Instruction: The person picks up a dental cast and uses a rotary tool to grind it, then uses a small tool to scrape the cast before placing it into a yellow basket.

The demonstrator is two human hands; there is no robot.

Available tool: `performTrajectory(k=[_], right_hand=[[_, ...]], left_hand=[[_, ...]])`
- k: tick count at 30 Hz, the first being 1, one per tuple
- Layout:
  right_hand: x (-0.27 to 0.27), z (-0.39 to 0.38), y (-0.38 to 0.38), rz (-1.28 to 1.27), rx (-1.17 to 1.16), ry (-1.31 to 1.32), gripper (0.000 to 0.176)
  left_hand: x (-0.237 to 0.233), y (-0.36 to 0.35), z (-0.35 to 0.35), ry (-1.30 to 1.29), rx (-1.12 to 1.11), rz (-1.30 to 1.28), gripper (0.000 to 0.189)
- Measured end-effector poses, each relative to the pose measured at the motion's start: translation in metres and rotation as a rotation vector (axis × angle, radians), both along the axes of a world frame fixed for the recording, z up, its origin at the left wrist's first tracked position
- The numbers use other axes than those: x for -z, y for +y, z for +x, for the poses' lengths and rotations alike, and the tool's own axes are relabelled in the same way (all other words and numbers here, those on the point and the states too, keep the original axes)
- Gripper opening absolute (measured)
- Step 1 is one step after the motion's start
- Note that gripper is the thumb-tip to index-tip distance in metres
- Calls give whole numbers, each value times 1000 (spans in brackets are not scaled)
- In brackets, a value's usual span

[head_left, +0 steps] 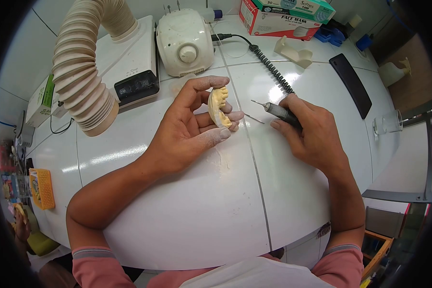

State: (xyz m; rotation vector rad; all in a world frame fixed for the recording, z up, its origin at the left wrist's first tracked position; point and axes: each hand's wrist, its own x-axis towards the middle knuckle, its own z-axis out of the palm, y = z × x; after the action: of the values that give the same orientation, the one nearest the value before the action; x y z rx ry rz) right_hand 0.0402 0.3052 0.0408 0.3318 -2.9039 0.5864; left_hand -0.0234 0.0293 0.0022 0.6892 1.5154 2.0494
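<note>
A pale yellow plaster dental model (215, 106) stands on edge in my left hand (185, 127), its row of teeth facing right. The thumb and fingers grip its rim, and white dust coats the fingertips. My right hand (309, 129) is closed around a dark dental handpiece (282, 114). A thin bur (257, 102) at its tip points left toward the model, with a gap between them. Below the tip, a slim metal tool (254, 118) lies on the white tiled table (187, 216). The handpiece's coiled cord (273, 69) runs back to a cream control unit (186, 43).
A ribbed suction hose (79, 72) hangs at the left over a white machine (129, 57). Face mask boxes (278, 21), a cream holder (294, 52), a black flat object (351, 85) and a glass (388, 122) stand behind and right. A yellow basket (42, 188) and another person's hand (21, 225) are far left.
</note>
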Motion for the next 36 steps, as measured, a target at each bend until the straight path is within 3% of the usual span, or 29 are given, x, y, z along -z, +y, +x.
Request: performTrajectory(k=[7,25,28,31,36], right_hand=[[2,-1,1,10,-13,15,25],[2,0,1,3,-23,12,25],[2,0,2,-2,-28,14,25],[1,0,1,2,-23,6,25],[2,0,2,5,-26,7,25]], left_hand=[[6,-3,-4,164,5,-19,76],[0,-4,-2,216,8,-96,62],[-4,-4,-2,190,9,-146,64],[-7,0,5,9,-49,-44,63],[-3,-1,1,44,-29,-78,61]])
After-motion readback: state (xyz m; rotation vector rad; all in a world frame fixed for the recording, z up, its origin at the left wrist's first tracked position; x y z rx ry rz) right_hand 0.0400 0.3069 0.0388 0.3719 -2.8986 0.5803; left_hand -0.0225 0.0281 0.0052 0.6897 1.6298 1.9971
